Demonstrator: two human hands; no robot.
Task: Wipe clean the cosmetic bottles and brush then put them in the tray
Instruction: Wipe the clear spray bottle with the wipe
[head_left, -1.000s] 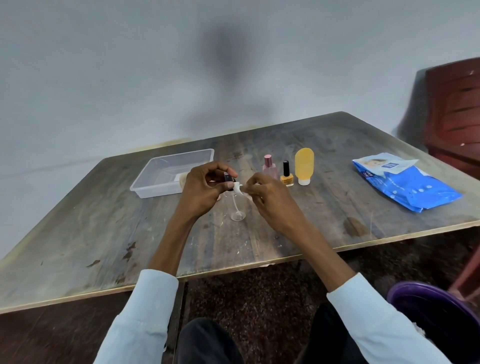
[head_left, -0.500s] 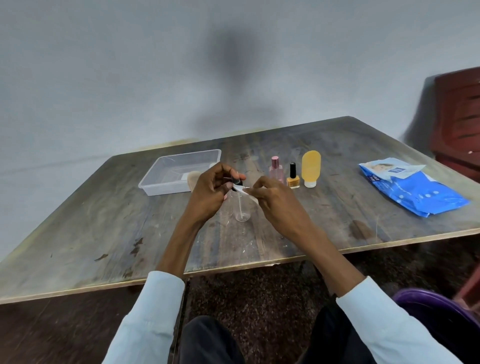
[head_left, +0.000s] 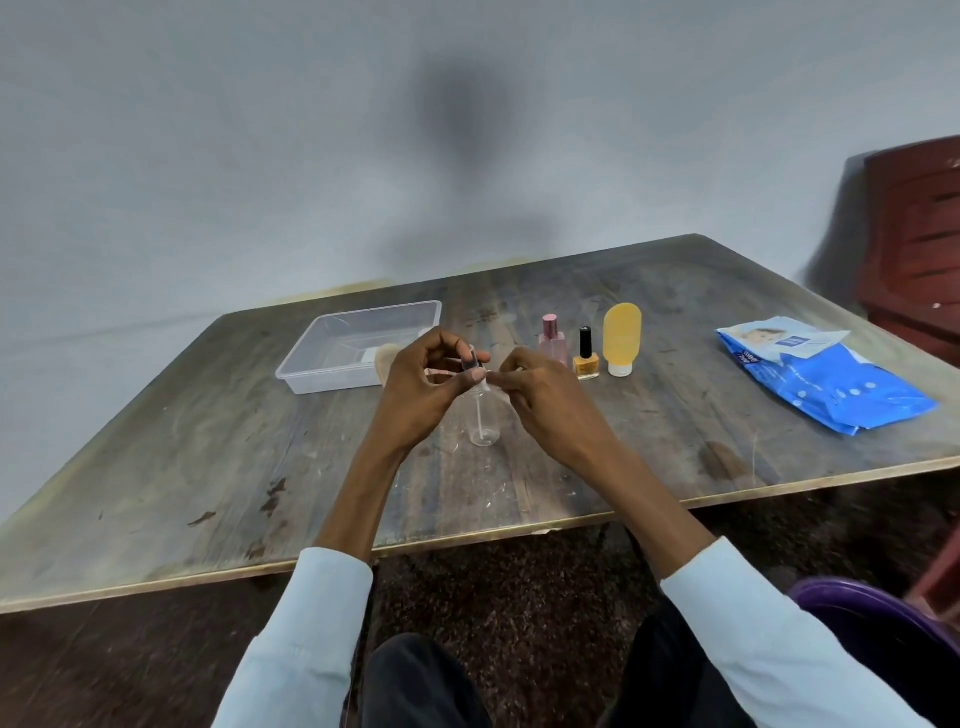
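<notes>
A small clear bottle (head_left: 483, 422) with a dark cap stands on the table in front of me. My left hand (head_left: 421, 387) pinches its cap and neck from the left. My right hand (head_left: 540, 395) pinches a small white wipe (head_left: 492, 375) against the neck from the right. Behind my hands stand a pink bottle (head_left: 552, 344), an orange nail polish bottle (head_left: 586, 359) with a black cap, and a yellow tube (head_left: 622, 335) on its white cap. A clear plastic tray (head_left: 311, 349) lies at the back left with a beige item (head_left: 385, 361) at its right end, partly hidden by my left hand.
A blue pack of wipes (head_left: 841, 389) lies on the right side of the wooden table (head_left: 208, 441). A dark red chair (head_left: 914, 234) stands beyond the table's right corner. A purple bucket (head_left: 872, 618) sits on the floor by my right knee.
Both hands stay at the top of the clear bottle, and the fingers and wipe shift slightly around its neck. The view has moved a little.
</notes>
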